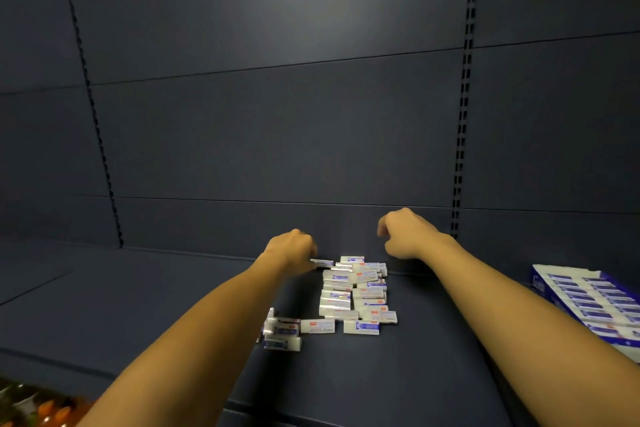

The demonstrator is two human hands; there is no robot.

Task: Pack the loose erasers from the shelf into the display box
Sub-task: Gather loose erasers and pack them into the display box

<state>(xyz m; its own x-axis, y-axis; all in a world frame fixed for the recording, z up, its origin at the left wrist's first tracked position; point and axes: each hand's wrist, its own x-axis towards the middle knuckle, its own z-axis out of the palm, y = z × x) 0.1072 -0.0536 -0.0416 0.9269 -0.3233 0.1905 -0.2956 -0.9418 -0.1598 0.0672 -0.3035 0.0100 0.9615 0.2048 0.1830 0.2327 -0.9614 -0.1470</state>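
The loose erasers [353,295] are lying heaped on the shelf [173,305], well apart from the part-filled display box [540,284] at its right, so the left hand [294,250] is seemingly pinching the far eraser [322,263] while the right hand [405,236] is hovering curled, apparently empty.

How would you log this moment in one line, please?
left hand: touching white sleeved eraser at pile edge | right hand: curled near pile | blue cardboard display box: far right

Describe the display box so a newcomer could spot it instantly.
On the dark shelf, look to the far right edge, beyond the right forearm. The display box is blue-walled and holds erasers in neat rows, unlike the loose erasers scattered mid-shelf.
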